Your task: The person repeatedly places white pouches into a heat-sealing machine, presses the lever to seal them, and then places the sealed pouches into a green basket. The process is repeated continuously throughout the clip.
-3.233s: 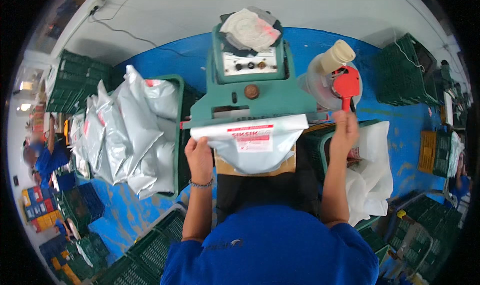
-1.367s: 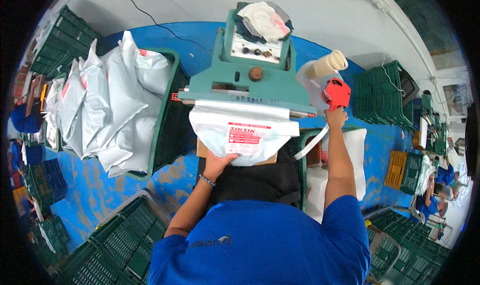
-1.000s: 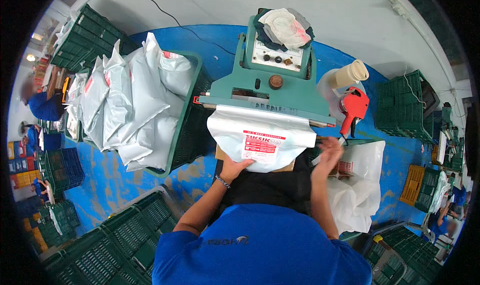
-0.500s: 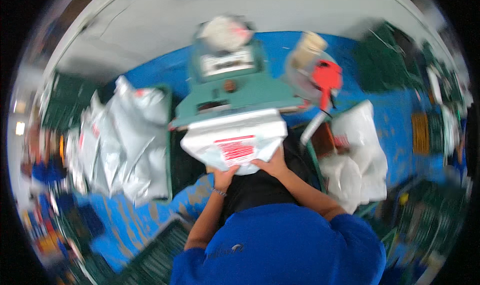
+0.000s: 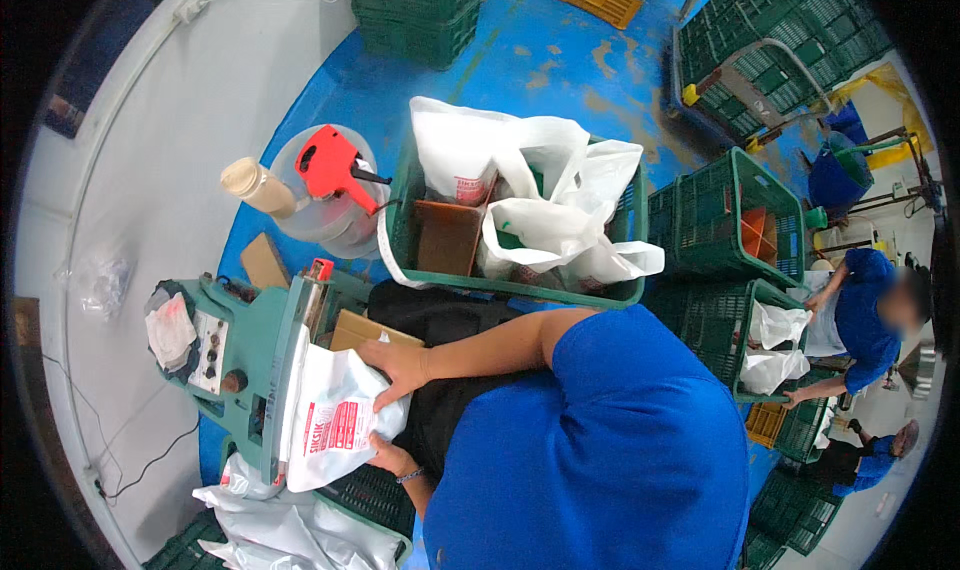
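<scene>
The green sealing machine (image 5: pixel 250 355) stands at the left, a white printed bag (image 5: pixel 335 425) resting against its bar. The left hand (image 5: pixel 385 457) grips the bag's near corner; the right hand (image 5: pixel 400 368) pinches its far edge. Farther right, a green crate (image 5: pixel 520 288) holds white bags.

Left hand (image 5: pixel 385 457) half hidden beneath white bag (image 5: pixel 335 425)

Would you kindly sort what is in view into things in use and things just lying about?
In use:
white printed bag
green sealing machine
right hand
left hand

Lying about:
red label gun
crate of white bags
tan bottle
</scene>
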The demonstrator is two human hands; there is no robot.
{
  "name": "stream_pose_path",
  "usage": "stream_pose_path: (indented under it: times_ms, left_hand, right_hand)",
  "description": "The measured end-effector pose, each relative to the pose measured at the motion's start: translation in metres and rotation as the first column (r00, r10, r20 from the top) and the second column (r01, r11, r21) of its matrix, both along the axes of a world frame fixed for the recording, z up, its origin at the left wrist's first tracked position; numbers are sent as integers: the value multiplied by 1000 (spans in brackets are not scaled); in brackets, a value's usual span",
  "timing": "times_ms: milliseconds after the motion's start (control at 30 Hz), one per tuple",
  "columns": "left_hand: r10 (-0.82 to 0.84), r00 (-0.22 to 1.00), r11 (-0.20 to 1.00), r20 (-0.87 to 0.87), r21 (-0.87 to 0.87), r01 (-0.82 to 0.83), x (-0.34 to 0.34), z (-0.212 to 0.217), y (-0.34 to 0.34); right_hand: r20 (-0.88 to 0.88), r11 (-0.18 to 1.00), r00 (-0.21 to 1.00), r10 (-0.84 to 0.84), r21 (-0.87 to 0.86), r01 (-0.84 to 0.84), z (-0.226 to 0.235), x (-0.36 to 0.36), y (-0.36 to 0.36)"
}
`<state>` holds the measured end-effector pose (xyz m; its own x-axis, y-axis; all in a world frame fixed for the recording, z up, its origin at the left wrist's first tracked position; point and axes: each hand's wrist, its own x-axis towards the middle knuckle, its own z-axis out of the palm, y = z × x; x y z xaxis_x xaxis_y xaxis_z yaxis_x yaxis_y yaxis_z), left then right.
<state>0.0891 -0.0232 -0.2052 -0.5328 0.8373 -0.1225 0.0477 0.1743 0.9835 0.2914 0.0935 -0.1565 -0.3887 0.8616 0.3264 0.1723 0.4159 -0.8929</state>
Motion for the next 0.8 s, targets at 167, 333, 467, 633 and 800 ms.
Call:
stream_pose_path:
  times_ms: [167, 333, 467, 633, 800]
  left_hand:
    - [44, 997, 999, -64, 28, -42, 0, -5, -4]
    - [51, 984, 999, -172, 25, -47, -2, -18, -9]
    - [42, 994, 998, -96, 44, -38, -7, -27, -12]
    - [44, 996, 998, -72, 55, -40, 1, -16, -11]
    - [12, 1000, 998, -14, 69, -11, 9, 1, -7]
  right_hand:
    - [92, 999, 995, -45, -3, 45, 4, 2, 0]
    - [141, 995, 989, 31, -94, -18, 11, 3, 2]
    - [116, 997, 992, 40, -77, -31, 15, 4, 3]
    - [102, 993, 993, 54, -106, -43, 15, 3, 3]
    - [135, 999, 991, -9, 33, 4, 10, 3, 4]
